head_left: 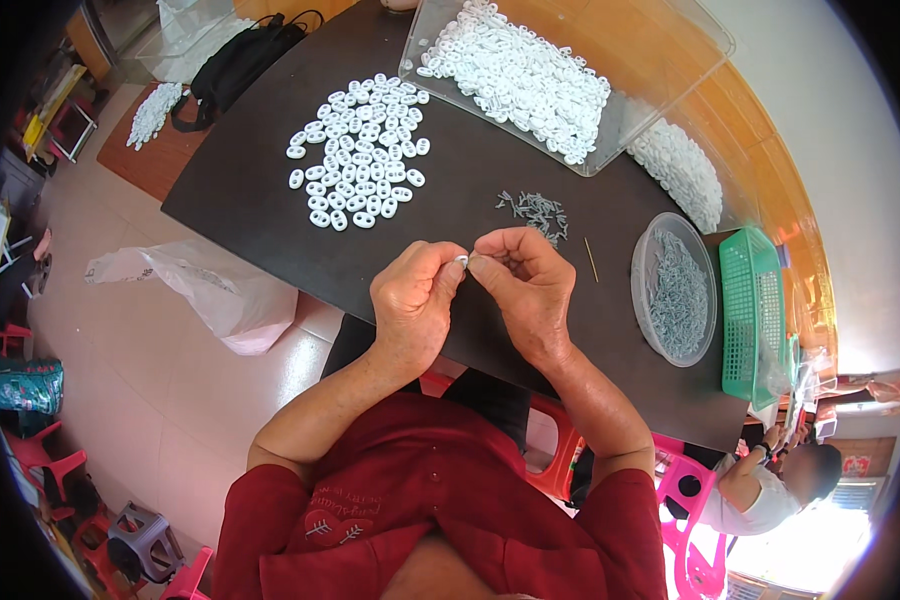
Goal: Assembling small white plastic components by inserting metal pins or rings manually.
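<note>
My left hand [410, 305] is closed in a pinch on a small white plastic piece [461, 259], mostly covered by the fingers. Against it, the thumb and forefinger of my right hand [530, 295] are pressed together; whatever they hold is too small and hidden to name. Both hands meet above the near part of the dark table [260, 190]. Beyond the left hand lie many loose white oval pieces with two holes [360, 150]. Small grey screw-like parts [536, 213] form a little heap beyond the right hand, with a thin brass-coloured rod [592, 260] beside them.
A clear bin [610, 150] of white pieces stands at the far side. To the right are a round tub [638, 300] of grey parts and a green basket [735, 330]. A plastic bag [220, 300] is left of the table. Another person [765, 490] sits at lower right.
</note>
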`<move>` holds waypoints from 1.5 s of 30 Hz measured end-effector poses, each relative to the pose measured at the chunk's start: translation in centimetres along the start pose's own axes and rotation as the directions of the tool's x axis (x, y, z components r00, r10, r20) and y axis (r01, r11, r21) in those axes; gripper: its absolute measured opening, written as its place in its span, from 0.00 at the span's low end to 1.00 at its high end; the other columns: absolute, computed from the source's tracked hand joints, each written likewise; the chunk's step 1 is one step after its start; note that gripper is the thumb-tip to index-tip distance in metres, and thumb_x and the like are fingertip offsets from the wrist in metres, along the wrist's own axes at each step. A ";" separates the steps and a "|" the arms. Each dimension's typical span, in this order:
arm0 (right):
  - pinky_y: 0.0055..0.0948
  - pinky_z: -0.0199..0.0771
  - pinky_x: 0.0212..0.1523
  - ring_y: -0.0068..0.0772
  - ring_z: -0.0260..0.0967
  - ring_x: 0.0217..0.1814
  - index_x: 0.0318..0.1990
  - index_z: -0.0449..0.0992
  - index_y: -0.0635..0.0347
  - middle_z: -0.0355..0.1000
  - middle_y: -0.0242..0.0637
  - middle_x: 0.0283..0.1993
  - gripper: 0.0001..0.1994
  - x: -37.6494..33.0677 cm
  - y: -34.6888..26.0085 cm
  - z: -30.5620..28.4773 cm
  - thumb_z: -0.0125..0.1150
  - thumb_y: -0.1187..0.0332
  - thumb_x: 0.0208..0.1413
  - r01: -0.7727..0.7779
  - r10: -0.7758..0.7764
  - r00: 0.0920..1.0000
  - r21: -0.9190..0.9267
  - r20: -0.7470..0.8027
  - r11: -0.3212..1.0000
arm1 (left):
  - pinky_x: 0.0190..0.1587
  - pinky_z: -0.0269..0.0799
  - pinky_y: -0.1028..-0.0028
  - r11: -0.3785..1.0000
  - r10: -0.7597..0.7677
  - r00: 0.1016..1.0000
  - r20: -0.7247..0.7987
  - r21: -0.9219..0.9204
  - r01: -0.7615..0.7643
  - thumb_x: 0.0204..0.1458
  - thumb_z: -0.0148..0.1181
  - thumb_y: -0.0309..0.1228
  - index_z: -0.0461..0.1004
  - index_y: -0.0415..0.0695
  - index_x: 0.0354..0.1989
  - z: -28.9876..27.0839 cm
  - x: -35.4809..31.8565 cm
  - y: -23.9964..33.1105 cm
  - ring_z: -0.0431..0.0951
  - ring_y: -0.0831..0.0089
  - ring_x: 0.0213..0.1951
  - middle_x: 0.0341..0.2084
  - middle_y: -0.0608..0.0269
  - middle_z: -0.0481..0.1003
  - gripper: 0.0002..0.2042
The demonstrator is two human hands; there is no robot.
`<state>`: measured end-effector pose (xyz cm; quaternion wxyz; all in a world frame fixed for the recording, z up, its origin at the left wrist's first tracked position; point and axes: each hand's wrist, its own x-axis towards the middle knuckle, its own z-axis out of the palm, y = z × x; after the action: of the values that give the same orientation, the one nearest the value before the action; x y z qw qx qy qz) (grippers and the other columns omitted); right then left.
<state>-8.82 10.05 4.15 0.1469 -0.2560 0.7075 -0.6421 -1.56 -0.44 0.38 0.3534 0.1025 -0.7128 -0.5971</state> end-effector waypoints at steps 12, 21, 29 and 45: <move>0.16 0.69 0.37 0.15 0.67 0.34 0.37 0.73 0.68 0.72 0.30 0.32 0.06 0.3 0.8 -0.4 0.57 0.79 0.52 0.015 -0.014 0.999 -0.030 0.042 0.999 | 0.25 0.65 0.84 0.788 -0.374 0.920 0.114 -0.484 0.380 0.53 0.55 0.23 0.73 0.35 0.37 -0.1 0.2 -0.2 0.69 0.83 0.23 0.25 0.64 0.74 0.06; 0.17 0.68 0.35 0.15 0.66 0.33 0.36 0.72 0.67 0.71 0.30 0.30 0.03 0.5 1.3 -0.3 0.55 0.79 0.53 0.077 -0.068 0.994 -0.103 0.088 0.992 | 0.25 0.66 0.84 0.794 -0.391 0.913 0.114 -0.459 0.397 0.54 0.55 0.24 0.73 0.35 0.36 -0.1 0.1 0.0 0.69 0.83 0.24 0.25 0.64 0.74 0.06; 0.19 0.66 0.32 0.18 0.65 0.30 0.31 0.70 0.66 0.67 0.31 0.28 0.01 0.8 2.9 0.3 0.52 0.80 0.53 0.199 -0.181 0.980 -0.290 0.088 0.936 | 0.24 0.64 0.86 0.814 -0.373 0.926 0.058 -0.459 0.357 0.53 0.53 0.20 0.74 0.36 0.35 0.7 0.0 -0.2 0.67 0.86 0.23 0.23 0.69 0.72 0.04; 0.27 0.68 0.37 0.30 0.71 0.34 0.34 0.76 0.66 0.73 0.42 0.31 0.07 9.1 1.7 -2.8 0.56 0.72 0.51 0.346 -0.371 0.925 -0.576 0.080 0.740 | 0.25 0.68 0.81 0.694 -0.443 0.881 0.168 -0.557 0.456 0.53 0.54 0.23 0.73 0.34 0.35 -0.5 2.0 -1.2 0.71 0.79 0.23 0.25 0.59 0.74 0.05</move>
<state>-18.16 7.44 3.90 -0.0786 -0.4066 0.8094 -0.4164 -3.08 -2.29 0.09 0.2034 0.1543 -0.4523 -0.8545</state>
